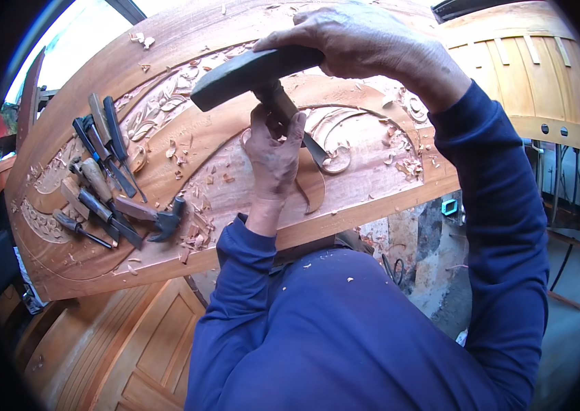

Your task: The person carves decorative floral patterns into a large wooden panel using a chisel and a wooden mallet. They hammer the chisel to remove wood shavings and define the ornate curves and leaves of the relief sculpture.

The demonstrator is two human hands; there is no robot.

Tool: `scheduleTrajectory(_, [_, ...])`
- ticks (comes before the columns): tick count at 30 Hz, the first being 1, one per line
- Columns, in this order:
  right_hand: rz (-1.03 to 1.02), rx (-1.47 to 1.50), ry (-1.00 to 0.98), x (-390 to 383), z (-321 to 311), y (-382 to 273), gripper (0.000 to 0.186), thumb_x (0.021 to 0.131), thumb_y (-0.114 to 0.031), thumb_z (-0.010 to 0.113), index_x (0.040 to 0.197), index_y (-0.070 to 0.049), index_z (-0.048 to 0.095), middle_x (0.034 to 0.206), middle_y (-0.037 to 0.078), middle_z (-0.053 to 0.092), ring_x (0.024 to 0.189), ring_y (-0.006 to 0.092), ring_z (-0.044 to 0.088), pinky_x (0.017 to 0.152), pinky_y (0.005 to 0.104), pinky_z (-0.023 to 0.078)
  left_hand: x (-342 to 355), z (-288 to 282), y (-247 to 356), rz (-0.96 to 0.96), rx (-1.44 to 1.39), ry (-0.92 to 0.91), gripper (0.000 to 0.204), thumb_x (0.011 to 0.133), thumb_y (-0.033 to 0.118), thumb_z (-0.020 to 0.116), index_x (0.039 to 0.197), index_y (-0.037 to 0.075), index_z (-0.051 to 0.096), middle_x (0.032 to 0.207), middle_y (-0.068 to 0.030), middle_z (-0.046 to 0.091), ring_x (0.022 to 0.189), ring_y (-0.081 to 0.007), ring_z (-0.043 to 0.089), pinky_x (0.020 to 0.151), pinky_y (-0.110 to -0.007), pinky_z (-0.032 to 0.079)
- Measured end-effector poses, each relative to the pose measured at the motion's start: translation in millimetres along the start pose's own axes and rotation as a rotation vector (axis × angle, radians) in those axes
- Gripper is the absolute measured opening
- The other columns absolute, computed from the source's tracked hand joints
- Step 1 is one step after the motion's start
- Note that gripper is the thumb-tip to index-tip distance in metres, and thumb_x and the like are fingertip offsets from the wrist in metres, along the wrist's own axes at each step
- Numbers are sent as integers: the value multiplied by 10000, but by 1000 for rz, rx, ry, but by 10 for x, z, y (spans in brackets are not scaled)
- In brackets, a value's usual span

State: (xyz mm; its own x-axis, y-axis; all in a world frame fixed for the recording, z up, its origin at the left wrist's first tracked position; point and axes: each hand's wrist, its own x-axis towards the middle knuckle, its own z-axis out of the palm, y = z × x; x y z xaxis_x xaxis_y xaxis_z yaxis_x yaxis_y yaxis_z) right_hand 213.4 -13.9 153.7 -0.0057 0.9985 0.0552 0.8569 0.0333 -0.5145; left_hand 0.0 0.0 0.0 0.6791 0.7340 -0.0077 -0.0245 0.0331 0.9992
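Observation:
My right hand (355, 48) grips a long dark block-shaped mallet (228, 75) from above, its fingers over the far end, directly over the top of a chisel. My left hand (273, 154) is closed around that chisel’s wooden handle (280, 101); the steel blade (314, 151) slants down onto a curved groove beside a small scroll in the carved wooden panel (214, 212). Whether the mallet touches the handle’s top is hard to tell. Pale shavings (197, 233) lie scattered over the carving.
A group of chisels (101, 147) and a hammer (165, 222) lie on the panel’s left part. A slatted wooden piece (523, 75) stands at upper right, a metal frame (574, 274) below it. Panelled wooden doors (139, 349) lie under the panel at lower left.

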Motion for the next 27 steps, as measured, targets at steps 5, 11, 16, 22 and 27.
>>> scheduleTrajectory(5, [100, 273, -12, 76, -55, -28, 869, 720, 192, 564, 1535, -111, 544, 1322, 217, 692, 1233, 357, 654, 1037, 416, 525, -26, 50, 22, 69, -70, 93, 370, 1002, 150, 765, 1278, 22, 554, 973, -38, 719, 837, -75, 657, 702, -229, 557])
scheduleTrajectory(11, [-15, 49, -63, 102, 40, -185, 812, 725, 193, 548, 1486, -88, 589, 1181, 203, 747, 1105, 345, 708, 938, 418, 553, -124, -25, -99, 76, -59, 159, 408, 995, 127, 768, 1320, 27, 541, 1016, -45, 711, 878, -83, 669, 767, -241, 555])
scheduleTrajectory(16, [72, -257, -84, 88, 173, -230, 814, 796, 99, 701, 1508, -278, 584, 1214, 194, 720, 1133, 313, 706, 931, 418, 575, -146, -8, -6, 44, -2, 160, 423, 990, 118, 768, 1329, 26, 533, 1020, -48, 703, 900, -104, 687, 792, -252, 575])
scheduleTrajectory(22, [195, 90, 90, -537, 336, -38, 820, 768, -102, 839, 1518, -302, 577, 1128, 147, 766, 1048, 303, 738, 849, 430, 607, -743, -251, 557, -347, -554, 20, 384, 1041, 168, 670, 1357, 34, 497, 985, -122, 723, 776, -194, 744, 657, -305, 645])
scheduleTrajectory(27, [668, 181, 376, -1575, 600, -146, 840, 762, -248, 918, 1526, -225, 571, 1271, 158, 735, 1139, 292, 730, 947, 414, 593, -1143, -738, 585, -398, -419, 216, 428, 1044, 199, 646, 1393, -1, 498, 940, -113, 712, 799, -166, 725, 621, -303, 646])
